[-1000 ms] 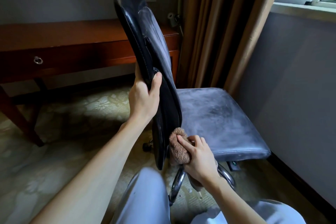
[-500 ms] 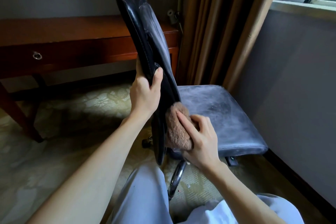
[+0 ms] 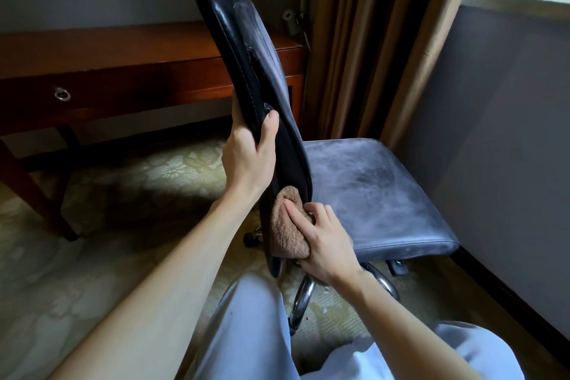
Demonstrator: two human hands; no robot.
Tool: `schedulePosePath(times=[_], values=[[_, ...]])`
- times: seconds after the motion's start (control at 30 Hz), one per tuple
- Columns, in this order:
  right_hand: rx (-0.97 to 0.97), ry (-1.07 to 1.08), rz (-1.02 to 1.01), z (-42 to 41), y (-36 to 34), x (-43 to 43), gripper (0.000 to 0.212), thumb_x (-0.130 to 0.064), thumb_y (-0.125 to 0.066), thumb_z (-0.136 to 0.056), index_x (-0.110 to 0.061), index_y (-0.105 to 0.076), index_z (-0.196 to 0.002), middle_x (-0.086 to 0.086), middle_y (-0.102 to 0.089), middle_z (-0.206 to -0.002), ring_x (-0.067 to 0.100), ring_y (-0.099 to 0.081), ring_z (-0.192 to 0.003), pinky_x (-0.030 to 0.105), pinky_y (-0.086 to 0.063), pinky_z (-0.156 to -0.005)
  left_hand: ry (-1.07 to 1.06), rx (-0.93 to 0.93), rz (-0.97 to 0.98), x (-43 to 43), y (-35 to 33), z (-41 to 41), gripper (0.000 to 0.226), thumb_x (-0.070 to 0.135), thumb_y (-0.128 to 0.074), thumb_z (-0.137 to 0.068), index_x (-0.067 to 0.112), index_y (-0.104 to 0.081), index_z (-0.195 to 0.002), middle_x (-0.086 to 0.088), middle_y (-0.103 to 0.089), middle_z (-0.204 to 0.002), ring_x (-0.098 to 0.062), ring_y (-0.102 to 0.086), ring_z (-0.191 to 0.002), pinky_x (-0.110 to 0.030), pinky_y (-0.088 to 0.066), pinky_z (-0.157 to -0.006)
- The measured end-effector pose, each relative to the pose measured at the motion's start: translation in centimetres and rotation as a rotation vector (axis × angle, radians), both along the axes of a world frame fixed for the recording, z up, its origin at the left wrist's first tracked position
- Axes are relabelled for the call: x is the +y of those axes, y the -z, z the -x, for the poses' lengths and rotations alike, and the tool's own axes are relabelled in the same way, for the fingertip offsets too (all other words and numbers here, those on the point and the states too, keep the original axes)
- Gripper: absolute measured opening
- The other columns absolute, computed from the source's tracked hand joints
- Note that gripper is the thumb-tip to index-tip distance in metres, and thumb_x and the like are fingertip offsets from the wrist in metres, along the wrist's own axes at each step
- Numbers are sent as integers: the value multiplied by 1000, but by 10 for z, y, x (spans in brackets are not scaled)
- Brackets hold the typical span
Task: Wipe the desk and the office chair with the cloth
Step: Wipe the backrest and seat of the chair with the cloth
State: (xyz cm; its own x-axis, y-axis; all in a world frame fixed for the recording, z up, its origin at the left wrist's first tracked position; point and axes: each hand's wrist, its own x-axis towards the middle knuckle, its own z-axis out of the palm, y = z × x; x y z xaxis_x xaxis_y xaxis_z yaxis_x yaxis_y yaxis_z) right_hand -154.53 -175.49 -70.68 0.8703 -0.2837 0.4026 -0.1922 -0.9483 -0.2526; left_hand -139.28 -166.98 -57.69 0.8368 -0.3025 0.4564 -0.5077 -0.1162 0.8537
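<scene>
Standing at ten o'clock, the wooden surface waits behind the dark office chair, whose backrest rises through the middle. The left hand grips that backrest's edge; at six o'clock the right hand clutches the brown cloth, pressed to the backrest's lower edge. Judging by the castor, a hard rub could roll or swivel the chair if the left grip slackens.

Left hand grips the chair back (black, tilted); right hand presses cloth against it.
</scene>
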Motion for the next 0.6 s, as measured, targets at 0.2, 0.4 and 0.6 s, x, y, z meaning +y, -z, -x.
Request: schedulePosePath(times=[0.2,0.4,0.6], values=[[266,-75,84,1,-20,-26,93,-42,-75,-73,-49,-31,-155,5,-48,-121,29,-49,-108,44,-53,-87,-54,-5,-59,0,4,-6,59,54,-48,-102,9,-50,-141,14,-60,-81,-19,-65,-82,-25,-44,-61],[416,-124,233,-11,-77,-24,90,-60,-55,-62,-51,-40,-151,2,-50,-111,28,-50,-106,40,-48,-88,-75,-14,-141,10,0,-13,64,56,-46,-103,-3,-57,-126,11,-52,-74,-30,-62,-81,-32,-39,-65],[-20,-132,422,-3,-113,-13,91,-34,-77,-61,-30,-52,-148,8,-56,-111,30,-53,-96,42,-49,-78,-34,-69,-303,21,-12,-20,48,60,-44,-102,22,-40,-72,5,-49,-68,-35,-58,-77,-35,-30,-62]])
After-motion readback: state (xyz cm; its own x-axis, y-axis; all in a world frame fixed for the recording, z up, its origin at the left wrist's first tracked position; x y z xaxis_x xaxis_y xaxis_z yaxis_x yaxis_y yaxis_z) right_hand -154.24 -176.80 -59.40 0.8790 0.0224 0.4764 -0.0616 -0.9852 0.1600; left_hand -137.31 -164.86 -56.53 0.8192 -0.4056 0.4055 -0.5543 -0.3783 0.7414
